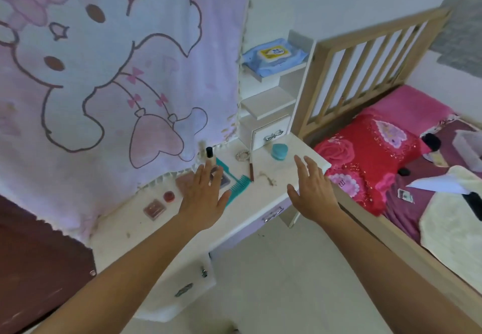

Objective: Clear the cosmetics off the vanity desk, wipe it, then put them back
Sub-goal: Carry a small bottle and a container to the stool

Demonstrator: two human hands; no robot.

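- On the white vanity desk the cosmetics lie scattered: a small clear bottle with a black cap stands near the back edge, with a teal plastic comb and a purple square palette just in front of it.
- Toward the left front, a small round red pot and a pinkish rectangular compact lie side by side.
- At the back right sits a teal round jar; a thin brown pencil and a pale bead bracelet lie between it and the bottle.
- The left hand hangs palm down over comb and palette, its grip wide with fingers spread, holding nothing.
- The right hand is at the desk's right corner, its grip wide too and empty.
- A pink cartoon-rabbit blanket hangs behind the desk, a blue pack of wet wipes lies on a white shelf, and a wooden-railed bed with a red floral pillow stands to the right.
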